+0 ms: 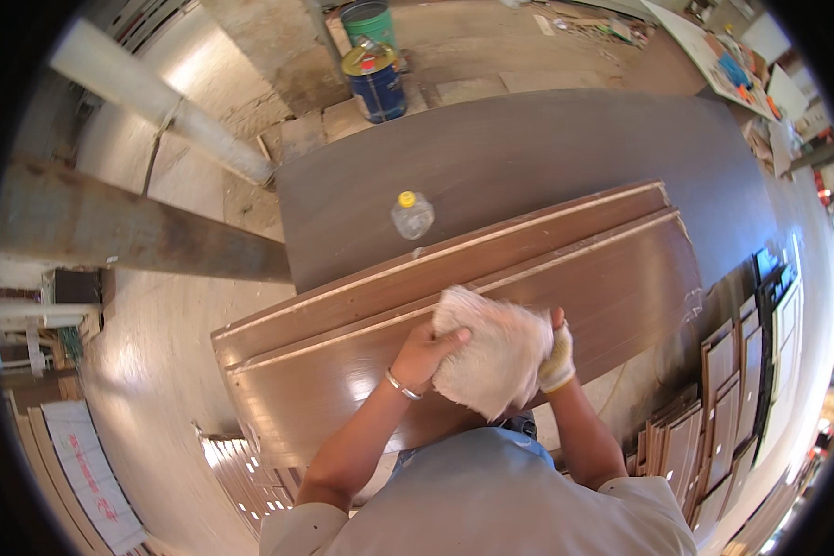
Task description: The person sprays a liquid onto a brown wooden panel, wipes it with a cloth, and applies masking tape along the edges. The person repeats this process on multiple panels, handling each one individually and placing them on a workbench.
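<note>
A pale, fluffy cloth (489,352) is held up in front of me, its right side slightly smeared by motion. My left hand (423,357), bare with a silver bangle at the wrist, pinches the cloth's left edge between thumb and fingers. On the opposite edge, my right hand (558,357) grips it, wearing a whitish knitted glove that leaves fingertips bare. Beneath the cloth lies a glossy brown panel (324,408), overlapping a second brown panel (343,310) behind it. Both have light strips along their far edges.
Under the panels is a large dark board (547,139), bearing a clear bottle with a yellow cap (412,218). A blue drum (378,93) and green bucket (369,23) stand beyond. Metal posts (139,222) rise at left; stacked brown panels (681,440) lean at right.
</note>
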Available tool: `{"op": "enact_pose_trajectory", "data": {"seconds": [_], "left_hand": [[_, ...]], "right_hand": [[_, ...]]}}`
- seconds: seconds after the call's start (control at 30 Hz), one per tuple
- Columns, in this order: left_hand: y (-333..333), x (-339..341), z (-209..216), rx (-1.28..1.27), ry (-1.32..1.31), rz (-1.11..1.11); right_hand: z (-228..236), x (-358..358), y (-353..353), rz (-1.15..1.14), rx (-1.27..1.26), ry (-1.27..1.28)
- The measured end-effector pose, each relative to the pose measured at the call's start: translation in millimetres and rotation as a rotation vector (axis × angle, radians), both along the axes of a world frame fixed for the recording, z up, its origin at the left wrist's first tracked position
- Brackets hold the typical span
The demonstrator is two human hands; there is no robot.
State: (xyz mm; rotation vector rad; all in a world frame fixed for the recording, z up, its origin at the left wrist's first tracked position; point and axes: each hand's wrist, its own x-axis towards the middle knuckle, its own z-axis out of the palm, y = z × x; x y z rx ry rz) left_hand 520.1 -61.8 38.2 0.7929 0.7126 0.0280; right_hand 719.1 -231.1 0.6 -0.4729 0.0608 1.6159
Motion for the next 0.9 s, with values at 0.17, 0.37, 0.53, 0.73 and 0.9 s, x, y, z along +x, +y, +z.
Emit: {"op": "enact_pose_trajectory", "data": {"seconds": [0.17, 0.37, 0.53, 0.73, 0.9], "left_hand": [[-47, 50, -18, -0.084, -0.040, 0.378], [-72, 83, -16, 0.351, 0.090, 0.267], [5, 75, -19, 0.777, 0.359, -0.699], [190, 69, -117, 1.447, 0.792, 0.146], [244, 83, -188, 1.243, 0.656, -0.177]], "right_hand": [[-41, -28, -13, -0.167, -0.041, -0.715], [-57, 9, -11, -0.219, 0.161, 0.057], [-26, 70, -15, -0.333, -0.172, -0.257], [-32, 117, -49, -0.478, -0.282, -0.219], [-43, 118, -71, -0.501, -0.291, -0.083]]}}
